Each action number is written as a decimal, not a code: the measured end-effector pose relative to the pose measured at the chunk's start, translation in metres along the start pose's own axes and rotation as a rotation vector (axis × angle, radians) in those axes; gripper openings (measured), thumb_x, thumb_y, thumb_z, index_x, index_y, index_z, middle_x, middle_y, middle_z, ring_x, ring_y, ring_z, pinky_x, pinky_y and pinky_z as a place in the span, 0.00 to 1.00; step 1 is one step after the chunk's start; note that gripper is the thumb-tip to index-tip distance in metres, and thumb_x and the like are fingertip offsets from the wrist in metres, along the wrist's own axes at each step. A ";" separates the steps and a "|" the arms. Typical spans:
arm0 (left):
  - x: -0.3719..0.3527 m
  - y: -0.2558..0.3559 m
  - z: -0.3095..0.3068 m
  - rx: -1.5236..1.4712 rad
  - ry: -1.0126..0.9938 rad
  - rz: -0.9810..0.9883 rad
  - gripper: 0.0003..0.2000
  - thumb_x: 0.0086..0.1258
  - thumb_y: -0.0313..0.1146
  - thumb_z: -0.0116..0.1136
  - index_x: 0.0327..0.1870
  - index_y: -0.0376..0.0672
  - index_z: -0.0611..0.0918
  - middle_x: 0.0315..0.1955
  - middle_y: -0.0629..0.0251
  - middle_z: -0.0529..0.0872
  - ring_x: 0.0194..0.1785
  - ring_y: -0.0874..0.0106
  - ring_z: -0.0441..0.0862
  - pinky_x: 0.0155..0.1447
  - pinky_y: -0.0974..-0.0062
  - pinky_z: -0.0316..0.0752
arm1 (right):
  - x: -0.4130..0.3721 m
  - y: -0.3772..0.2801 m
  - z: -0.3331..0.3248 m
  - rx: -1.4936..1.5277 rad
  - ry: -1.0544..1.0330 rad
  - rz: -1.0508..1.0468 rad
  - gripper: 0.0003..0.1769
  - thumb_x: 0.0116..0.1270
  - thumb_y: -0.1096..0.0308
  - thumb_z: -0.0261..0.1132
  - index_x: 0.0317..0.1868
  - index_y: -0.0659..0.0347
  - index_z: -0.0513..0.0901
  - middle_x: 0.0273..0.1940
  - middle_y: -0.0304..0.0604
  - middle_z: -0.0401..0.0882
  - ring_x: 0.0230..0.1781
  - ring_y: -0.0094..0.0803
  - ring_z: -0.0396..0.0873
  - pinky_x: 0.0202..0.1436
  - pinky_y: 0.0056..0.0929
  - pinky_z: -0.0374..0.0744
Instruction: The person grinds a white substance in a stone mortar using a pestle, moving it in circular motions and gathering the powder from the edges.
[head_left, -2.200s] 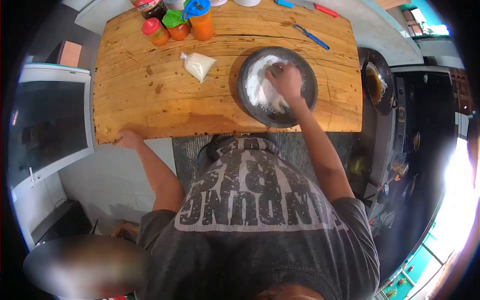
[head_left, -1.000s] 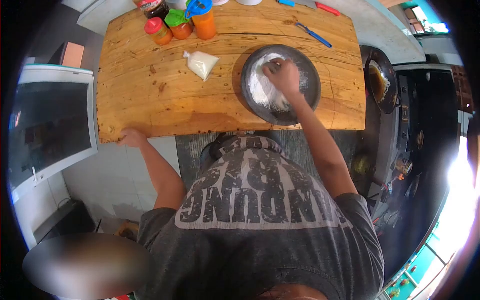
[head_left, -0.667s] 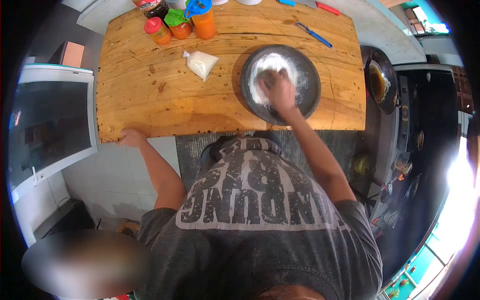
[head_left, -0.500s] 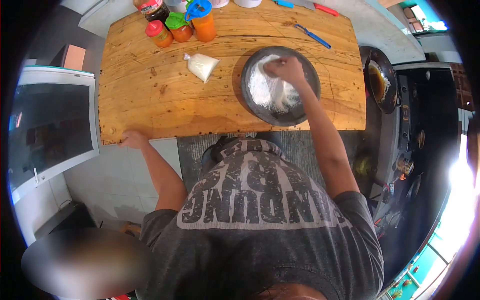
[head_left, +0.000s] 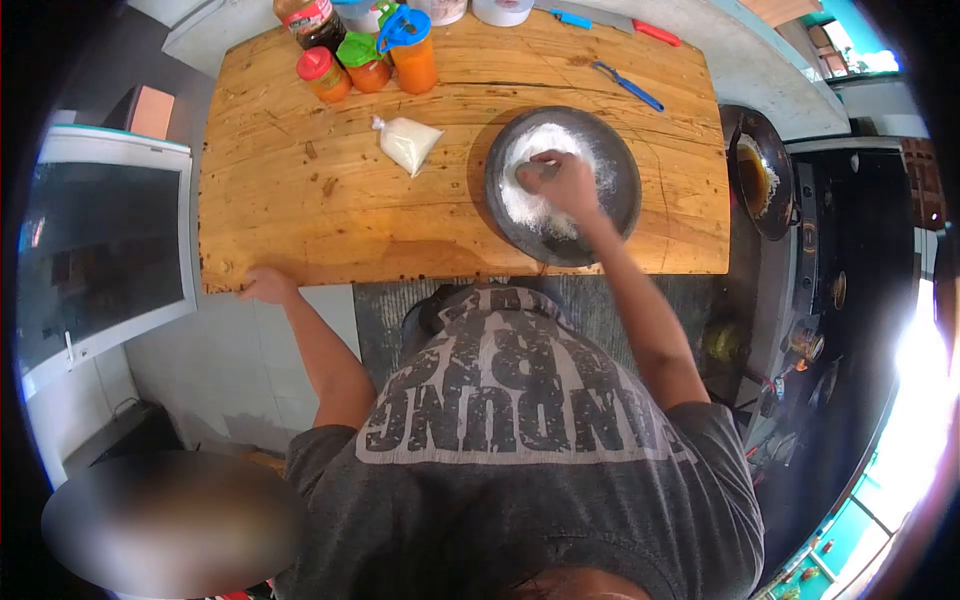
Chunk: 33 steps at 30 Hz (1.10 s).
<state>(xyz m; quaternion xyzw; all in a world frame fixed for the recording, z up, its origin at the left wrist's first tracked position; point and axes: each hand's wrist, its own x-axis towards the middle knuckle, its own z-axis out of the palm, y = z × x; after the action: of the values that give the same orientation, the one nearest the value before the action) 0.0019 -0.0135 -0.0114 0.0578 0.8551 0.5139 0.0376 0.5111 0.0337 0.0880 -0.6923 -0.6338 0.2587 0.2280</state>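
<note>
Two hands are working at a wooden table [head_left: 300,200]. The right hand [head_left: 562,186] is clenching around a grey stone pestle [head_left: 536,172] and pressing it into the white powder [head_left: 520,205] that is lying in a dark round stone mortar [head_left: 622,190]. The mortar is sitting on the right half of the table, near its front edge. Only the pestle's blunt end is showing, poking out of the fist toward the left and slightly away from the person. The rest is hiding under the fingers, so its long axis cannot be told exactly.

The left hand [head_left: 266,285] is resting against the table's near left corner, well apart from the mortar; whether it is gripping the edge or only pressing on it cannot be told.

A small knotted bag of white powder [head_left: 405,144] is lying left of the mortar, its knot pointing to the far left. Beyond it, four containers are standing at the far edge: a red-lidded jar [head_left: 322,74], a green-lidded jar [head_left: 366,62], an orange bottle with a blue cap [head_left: 413,52] and a dark jar with a red label [head_left: 308,18], whose writing is too small to read. A blue-handled peeler [head_left: 627,85] is lying diagonally behind the mortar.

Large worn letters are running across the grey shirt [head_left: 520,400], upside down in this view; only "UNG" is reading clearly.
</note>
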 end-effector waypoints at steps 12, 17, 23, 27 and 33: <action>-0.008 0.010 -0.005 -0.013 -0.014 -0.054 0.32 0.74 0.46 0.41 0.73 0.45 0.46 0.52 0.38 0.78 0.50 0.43 0.79 0.50 0.47 0.77 | -0.004 -0.007 -0.011 0.002 -0.035 0.071 0.23 0.53 0.50 0.74 0.44 0.56 0.87 0.36 0.50 0.85 0.31 0.36 0.85 0.34 0.37 0.82; -0.014 0.022 -0.008 0.044 -0.023 -0.069 0.31 0.74 0.45 0.41 0.73 0.46 0.47 0.52 0.38 0.78 0.51 0.43 0.79 0.51 0.47 0.77 | -0.032 0.003 0.020 -0.143 0.298 -0.145 0.20 0.56 0.54 0.72 0.45 0.55 0.85 0.38 0.52 0.76 0.31 0.51 0.83 0.35 0.43 0.82; -0.006 0.011 -0.004 0.032 -0.011 -0.022 0.31 0.73 0.43 0.41 0.73 0.45 0.48 0.53 0.38 0.77 0.50 0.43 0.79 0.50 0.47 0.76 | 0.017 0.014 -0.024 0.131 -0.041 0.222 0.23 0.53 0.49 0.74 0.42 0.58 0.89 0.29 0.51 0.86 0.32 0.36 0.86 0.39 0.32 0.82; -0.003 0.008 -0.006 0.047 -0.009 -0.030 0.30 0.73 0.43 0.40 0.73 0.44 0.48 0.52 0.38 0.77 0.49 0.44 0.79 0.49 0.48 0.76 | -0.064 -0.001 0.009 -0.077 0.317 -0.194 0.19 0.53 0.55 0.74 0.43 0.55 0.87 0.37 0.52 0.79 0.29 0.48 0.83 0.33 0.41 0.82; 0.001 0.000 0.001 0.028 -0.031 -0.033 0.30 0.73 0.43 0.39 0.73 0.44 0.47 0.54 0.39 0.76 0.50 0.45 0.79 0.48 0.49 0.77 | 0.013 0.004 -0.015 -0.051 0.154 0.023 0.24 0.53 0.51 0.74 0.44 0.59 0.87 0.37 0.58 0.83 0.34 0.50 0.85 0.37 0.41 0.82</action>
<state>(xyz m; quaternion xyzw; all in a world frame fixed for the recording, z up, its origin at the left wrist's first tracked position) 0.0008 -0.0128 -0.0121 0.0522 0.8623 0.5004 0.0582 0.5246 0.0468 0.0956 -0.7231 -0.6125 0.1911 0.2556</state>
